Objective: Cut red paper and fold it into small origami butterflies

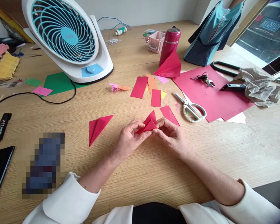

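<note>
At the centre of the frame, a small folded red paper [150, 125] sits between both hands. The left hand [130, 138] pinches its left side, thumb and fingers closed on it; the right hand [172, 135] nips its right corner likewise (its other fingers curl inward). Left of centre, a second folded piece [98, 128], also red, lies on the table [135, 186]. Scissors [193, 112] rest right of centre, blades parted, near a large red sheet [207, 96]. A fan [102, 59] stands upper left.
</note>
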A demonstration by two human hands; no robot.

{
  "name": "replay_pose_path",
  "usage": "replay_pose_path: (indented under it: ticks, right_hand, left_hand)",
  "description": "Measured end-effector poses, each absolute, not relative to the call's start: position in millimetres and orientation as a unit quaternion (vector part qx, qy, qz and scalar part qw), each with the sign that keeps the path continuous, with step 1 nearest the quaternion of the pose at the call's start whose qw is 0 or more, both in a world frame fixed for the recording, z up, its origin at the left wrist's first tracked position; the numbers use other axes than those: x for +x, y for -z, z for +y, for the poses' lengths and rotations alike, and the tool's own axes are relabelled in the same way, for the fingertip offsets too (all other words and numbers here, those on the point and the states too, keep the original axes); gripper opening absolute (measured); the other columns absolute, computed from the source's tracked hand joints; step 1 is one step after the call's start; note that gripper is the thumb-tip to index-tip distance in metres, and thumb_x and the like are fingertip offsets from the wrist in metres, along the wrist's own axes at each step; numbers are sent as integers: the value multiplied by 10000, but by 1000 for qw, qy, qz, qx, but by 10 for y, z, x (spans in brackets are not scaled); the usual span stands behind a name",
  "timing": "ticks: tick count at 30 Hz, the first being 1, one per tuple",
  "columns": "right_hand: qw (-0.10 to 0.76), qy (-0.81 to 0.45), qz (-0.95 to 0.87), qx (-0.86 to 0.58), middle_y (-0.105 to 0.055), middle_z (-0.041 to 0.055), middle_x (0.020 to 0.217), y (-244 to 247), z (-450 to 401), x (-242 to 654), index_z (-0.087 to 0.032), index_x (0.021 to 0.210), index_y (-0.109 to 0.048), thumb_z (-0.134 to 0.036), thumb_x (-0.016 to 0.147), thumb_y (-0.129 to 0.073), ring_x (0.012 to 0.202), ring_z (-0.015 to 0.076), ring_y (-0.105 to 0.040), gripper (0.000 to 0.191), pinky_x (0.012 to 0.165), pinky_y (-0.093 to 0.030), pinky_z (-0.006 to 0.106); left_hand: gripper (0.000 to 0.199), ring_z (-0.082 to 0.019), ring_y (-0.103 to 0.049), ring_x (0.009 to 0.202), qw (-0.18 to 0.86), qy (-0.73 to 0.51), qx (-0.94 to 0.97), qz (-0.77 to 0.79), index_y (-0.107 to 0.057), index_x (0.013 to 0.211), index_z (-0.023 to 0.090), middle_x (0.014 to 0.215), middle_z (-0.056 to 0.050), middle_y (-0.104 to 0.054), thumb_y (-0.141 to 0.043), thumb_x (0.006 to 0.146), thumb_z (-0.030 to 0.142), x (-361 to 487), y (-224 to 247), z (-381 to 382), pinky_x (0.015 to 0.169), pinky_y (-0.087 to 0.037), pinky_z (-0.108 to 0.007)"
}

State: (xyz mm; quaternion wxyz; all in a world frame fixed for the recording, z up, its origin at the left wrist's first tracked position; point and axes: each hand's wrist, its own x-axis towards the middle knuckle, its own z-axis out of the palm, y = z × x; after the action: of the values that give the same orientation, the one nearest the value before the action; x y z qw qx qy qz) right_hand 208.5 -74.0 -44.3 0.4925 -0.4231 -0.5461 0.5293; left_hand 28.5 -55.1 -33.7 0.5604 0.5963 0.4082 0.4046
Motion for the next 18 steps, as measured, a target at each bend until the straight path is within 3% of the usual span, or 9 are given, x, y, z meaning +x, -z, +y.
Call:
replay_pose_path:
  ticks: [4, 6, 9, 11, 14, 18]
  right_hand:
    - [454, -461, -636, -420, -561, 12, 840, 430, -752, 2139, -198, 845, -596, -375, 931, -654, 748, 132, -536, 206, 679, -447, 270]
    - [424, -445, -683, -396, -578, 19, 857, 400, -759, 2151, -196, 856, -617, -322, 938, -649, 777, 136, -555, 154, 708, -461, 272]
    - [399, -431, -726, -357, -592, 34, 898, 363, -769, 2150, -193, 880, -634, -269, 933, -656, 803, 141, -580, 96, 743, -488, 281]
    - [391, -416, -749, -337, -594, 47, 930, 353, -773, 2146, -193, 901, -636, -248, 928, -660, 839, 152, -596, 66, 771, -504, 295]
    - [391, -401, -766, -317, -591, 59, 967, 351, -779, 2147, -198, 944, -639, -201, 930, -643, 886, 165, -612, 15, 802, -521, 312]
    - [410, -393, -761, -314, -614, 58, 991, 357, -784, 2154, -207, 996, -628, -81, 925, -577, 918, 163, -624, 153, 831, -531, 315]
  left_hand:
    - [350, -184, -598, 934, 595, -440, 548, 390, -677, 931, 169, 933, -55, -658, -630, 898, 514, 241, 328, -520, 862, -461, -281]
    - [289, -160, -593, 931, 604, -464, 504, 408, -651, 995, 189, 945, -32, -650, -695, 869, 446, 230, 334, -503, 847, -454, -253]
    - [429, -124, -588, 824, 661, -430, 459, 409, -605, 1157, 207, 921, -1, -643, -786, 796, 354, 228, 334, -492, 761, -455, -230]
    - [386, -122, -585, 796, 698, -388, 453, 396, -638, 1104, 179, 901, -4, -642, -786, 794, 355, 230, 329, -497, 740, -459, -237]
    - [259, -123, -580, 779, 704, -368, 464, 392, -659, 875, 145, 834, 0, -641, -807, 773, 332, 234, 325, -508, 747, -464, -247]
    - [259, -124, -588, 775, 700, -393, 451, 391, -661, 899, 150, 851, -4, -668, -805, 777, 328, 235, 321, -511, 747, -476, -253]
